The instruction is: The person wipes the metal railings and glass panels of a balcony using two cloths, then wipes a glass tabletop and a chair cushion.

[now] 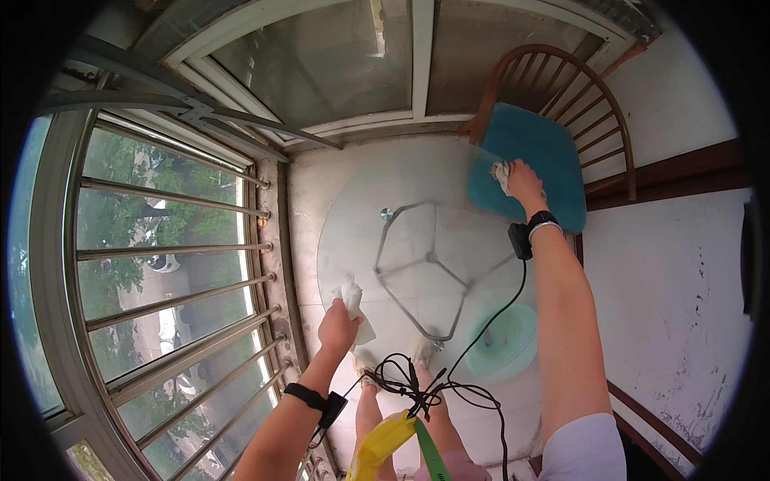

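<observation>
My left hand (pixel 338 327) is closed around a crumpled white tissue or thin cloth (pixel 351 296) above the near left part of a round glass tabletop (pixel 355 240). At the upper right, my right hand (pixel 524 183) grips a crumpled whitish cloth (pixel 500 173). That hand is over the far right side of the glass, in front of a wooden chair's blue seat (pixel 541 141); whether the cloth touches the glass is unclear. A metal table frame (pixel 431 257) shows through the glass. Both wrists wear black straps with small cabled boxes.
Barred windows (pixel 174 249) line the left side. A pale green basin (pixel 502 343) sits low at the right, near my legs. Tangled black cables (pixel 415 388) hang before me beside a yellow packet (pixel 385 442). The chair's curved spindle back (pixel 625 138) stands against the wall.
</observation>
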{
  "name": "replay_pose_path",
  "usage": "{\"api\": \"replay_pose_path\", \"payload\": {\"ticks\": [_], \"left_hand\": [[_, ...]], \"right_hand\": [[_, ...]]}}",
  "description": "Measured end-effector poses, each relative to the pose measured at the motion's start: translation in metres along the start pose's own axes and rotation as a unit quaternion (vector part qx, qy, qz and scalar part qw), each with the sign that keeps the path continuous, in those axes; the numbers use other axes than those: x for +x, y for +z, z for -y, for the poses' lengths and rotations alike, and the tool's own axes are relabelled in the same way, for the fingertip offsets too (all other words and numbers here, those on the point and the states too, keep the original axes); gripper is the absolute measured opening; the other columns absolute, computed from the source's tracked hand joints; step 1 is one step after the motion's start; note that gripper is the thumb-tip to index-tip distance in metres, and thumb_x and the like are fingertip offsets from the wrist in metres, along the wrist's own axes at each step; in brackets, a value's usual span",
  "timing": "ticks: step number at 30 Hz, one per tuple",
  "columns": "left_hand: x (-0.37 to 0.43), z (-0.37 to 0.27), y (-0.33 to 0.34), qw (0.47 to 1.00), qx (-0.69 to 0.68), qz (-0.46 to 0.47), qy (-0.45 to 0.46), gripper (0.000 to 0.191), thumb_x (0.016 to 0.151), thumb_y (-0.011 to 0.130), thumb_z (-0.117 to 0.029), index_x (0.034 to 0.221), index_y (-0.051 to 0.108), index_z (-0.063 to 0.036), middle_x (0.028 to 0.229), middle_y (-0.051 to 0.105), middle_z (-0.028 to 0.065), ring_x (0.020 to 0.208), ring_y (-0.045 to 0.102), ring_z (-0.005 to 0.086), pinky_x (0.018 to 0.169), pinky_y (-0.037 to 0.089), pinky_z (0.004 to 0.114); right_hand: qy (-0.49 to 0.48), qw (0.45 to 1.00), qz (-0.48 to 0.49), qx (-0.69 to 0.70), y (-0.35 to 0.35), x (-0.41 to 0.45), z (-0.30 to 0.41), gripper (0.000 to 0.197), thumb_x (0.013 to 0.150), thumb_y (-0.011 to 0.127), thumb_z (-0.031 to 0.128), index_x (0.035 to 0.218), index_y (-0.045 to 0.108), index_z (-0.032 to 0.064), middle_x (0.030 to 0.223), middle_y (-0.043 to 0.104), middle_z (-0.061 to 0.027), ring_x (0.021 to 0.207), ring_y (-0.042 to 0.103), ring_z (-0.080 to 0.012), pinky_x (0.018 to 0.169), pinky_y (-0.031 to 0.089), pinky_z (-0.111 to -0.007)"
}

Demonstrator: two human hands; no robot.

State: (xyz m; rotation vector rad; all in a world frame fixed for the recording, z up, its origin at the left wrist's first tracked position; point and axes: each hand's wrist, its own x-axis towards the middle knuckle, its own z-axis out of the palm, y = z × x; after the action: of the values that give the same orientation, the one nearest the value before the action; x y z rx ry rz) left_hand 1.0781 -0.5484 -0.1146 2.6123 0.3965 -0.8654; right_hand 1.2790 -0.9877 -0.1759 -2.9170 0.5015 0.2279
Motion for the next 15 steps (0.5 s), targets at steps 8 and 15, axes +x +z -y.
{"api": "replay_pose_path", "payload": {"ticks": [8,15], "left_hand": [[-0.003,-0.017,0.007,1.0,-0.006,0.008,0.007,0.039,0.072,0.072,-0.022,0.096,0.048,-0.003,0.092,0.063,0.0163,0.087,0.061,0.0346,0.071,0.048,0.044],[-0.001,-0.013,0.004,1.0,-0.006,0.011,0.01,0.043,0.071,0.073,-0.023,0.097,0.048,-0.0001,0.091,0.062,0.0204,0.088,0.06,0.0371,0.073,0.048,0.045]], "right_hand": [[-0.058,0.977,-0.201,-0.051,0.023,0.015,0.078,0.036,0.09,0.046,0.029,0.104,0.056,-0.0024,0.107,0.055,-0.0156,0.109,0.047,-0.0317,0.097,0.032,-0.047],[-0.139,0.971,-0.194,0.013,0.037,-0.029,0.115,0.053,0.09,0.046,0.028,0.133,0.035,0.0005,0.14,0.033,-0.0168,0.131,0.028,-0.0314,0.108,0.021,-0.048]]}}
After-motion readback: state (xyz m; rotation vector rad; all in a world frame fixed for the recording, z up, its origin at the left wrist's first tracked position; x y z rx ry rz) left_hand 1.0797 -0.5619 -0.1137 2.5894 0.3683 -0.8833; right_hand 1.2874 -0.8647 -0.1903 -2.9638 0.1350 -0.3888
